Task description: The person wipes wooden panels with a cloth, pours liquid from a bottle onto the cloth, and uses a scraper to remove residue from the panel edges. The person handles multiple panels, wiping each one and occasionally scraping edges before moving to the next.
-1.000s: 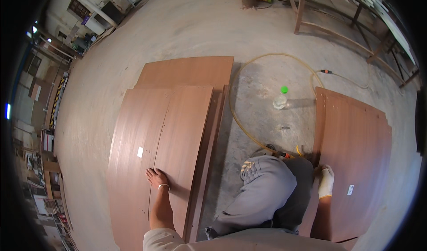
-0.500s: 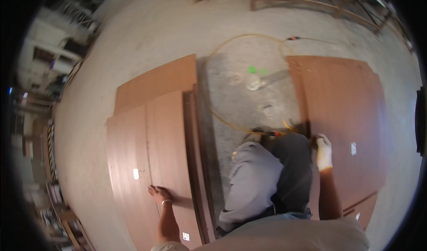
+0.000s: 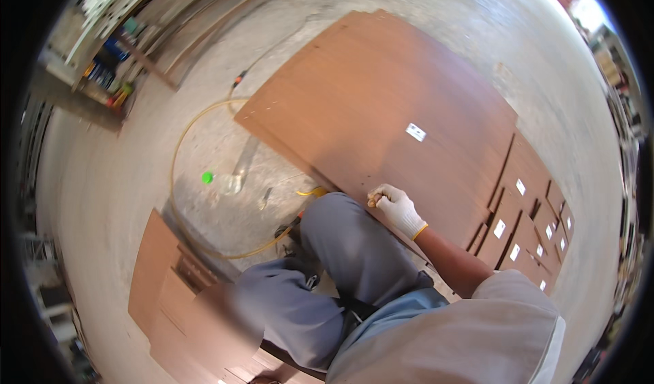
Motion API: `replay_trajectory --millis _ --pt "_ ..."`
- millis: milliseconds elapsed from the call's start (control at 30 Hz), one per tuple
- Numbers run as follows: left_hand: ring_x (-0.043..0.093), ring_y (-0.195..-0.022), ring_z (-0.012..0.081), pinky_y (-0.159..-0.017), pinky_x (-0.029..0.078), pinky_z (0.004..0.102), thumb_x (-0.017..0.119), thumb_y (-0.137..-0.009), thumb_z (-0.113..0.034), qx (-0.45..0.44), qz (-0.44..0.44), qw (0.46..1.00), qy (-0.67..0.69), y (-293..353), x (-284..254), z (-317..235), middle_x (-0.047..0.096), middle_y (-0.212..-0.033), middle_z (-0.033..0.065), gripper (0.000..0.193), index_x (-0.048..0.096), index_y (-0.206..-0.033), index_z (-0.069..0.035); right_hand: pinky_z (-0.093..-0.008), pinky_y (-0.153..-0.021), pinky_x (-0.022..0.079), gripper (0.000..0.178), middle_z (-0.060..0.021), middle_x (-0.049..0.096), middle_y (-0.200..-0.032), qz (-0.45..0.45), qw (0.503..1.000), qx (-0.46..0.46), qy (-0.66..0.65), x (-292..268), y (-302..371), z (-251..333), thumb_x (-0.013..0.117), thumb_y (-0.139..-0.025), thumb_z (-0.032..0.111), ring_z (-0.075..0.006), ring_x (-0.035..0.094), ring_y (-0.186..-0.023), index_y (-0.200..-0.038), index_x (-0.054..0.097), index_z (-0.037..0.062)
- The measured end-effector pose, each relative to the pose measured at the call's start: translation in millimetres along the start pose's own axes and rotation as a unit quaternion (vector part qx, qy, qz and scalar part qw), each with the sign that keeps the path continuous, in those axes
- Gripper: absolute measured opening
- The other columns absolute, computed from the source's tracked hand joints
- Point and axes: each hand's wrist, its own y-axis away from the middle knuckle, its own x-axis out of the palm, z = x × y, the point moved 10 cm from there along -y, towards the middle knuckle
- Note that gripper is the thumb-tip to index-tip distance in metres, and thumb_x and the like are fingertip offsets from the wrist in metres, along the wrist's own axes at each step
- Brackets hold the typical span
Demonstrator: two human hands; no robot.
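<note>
Right hand [image 3: 397, 209], gloved, fingers curled — can't tell if they're pinching anything. Left hand's out of sight. Big brown panel [image 3: 381, 88] sits right under the glove; smaller panels [image 3: 506, 214] near its wrist side, yellow hose [image 3: 221, 255] off left. Risk: leaning on that edge could shift the panel — hose could snag a foot.

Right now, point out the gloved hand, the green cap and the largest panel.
Gloved hand [image 3: 398, 210], head view: back of hand.
Green cap [image 3: 207, 178], head view: its middle.
Largest panel [image 3: 383, 120], head view: bare upper surface.
</note>
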Motion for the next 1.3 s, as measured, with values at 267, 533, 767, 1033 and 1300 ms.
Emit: replay_trajectory --millis 267,533,767,1033,1300 --pt "0.057 -0.133 0.0333 -0.109 0.048 0.0476 0.045 -0.103 -0.039 0.228 0.104 0.968 0.028 51 11 -171 0.056 -0.146 0.0188 0.055 0.056 -0.143 -0.003 -0.0448 -0.094 0.054 0.033 -0.0134 0.073 -0.109 -0.148 0.976 0.067 0.146 -91 86 -52 0.06 -0.089 0.011 -0.0335 0.069 -0.107 -0.121 0.067 0.0081" --pt "0.057 -0.132 0.0339 -0.106 0.05 0.0479 0.053 -0.098 -0.048 0.352 0.195 0.915 -0.001 107 20 -277 0.054 -0.146 0.0194 0.065 0.052 -0.145 -0.003 -0.0466 -0.107 0.046 0.058 -0.0178 0.064 -0.129 -0.376 0.857 0.089 0.34 -229 217 -102 0.067 -0.082 0.009 -0.0364 0.058 -0.123 -0.138 0.056 0.0068" --pt "0.057 -0.131 0.0344 -0.103 0.052 0.0481 0.06 -0.093 -0.055 0.333 0.242 0.911 -0.022 112 25 -280 0.051 -0.147 0.02 0.075 0.049 -0.146 -0.003 -0.0513 -0.115 0.038 0.071 -0.0224 0.056 -0.14 -0.37 0.696 0.444 0.426 -302 349 -191 0.065 -0.079 0.034 -0.0451 0.047 -0.135 -0.144 0.051 0.0079" --pt "0.058 -0.129 0.0349 -0.099 0.054 0.0483 0.068 -0.088 -0.064 0.183 0.351 0.884 -0.249 2 51 -144 0.048 -0.147 0.0207 0.089 0.045 -0.147 -0.002 -0.0462 -0.066 0.051 0.009 -0.0191 0.068 -0.085 -0.389 0.737 0.229 0.504 -249 336 -168 0.063 -0.077 0.011 -0.0385 0.064 -0.083 -0.07 0.068 0.0064" --pt "0.028 -0.152 0.0474 -0.118 0.036 0.053 0.061 -0.093 -0.025 -0.009 0.278 0.952 -0.131 56 -1 -81 0.018 -0.167 0.0312 0.091 0.012 -0.164 0.001 -0.0448 -0.074 0.05 0.013 -0.0182 0.063 -0.09 -0.233 0.827 0.023 0.512 -234 192 -120 0.062 -0.078 0.013 -0.0344 0.06 -0.087 -0.084 0.063 0.0018"
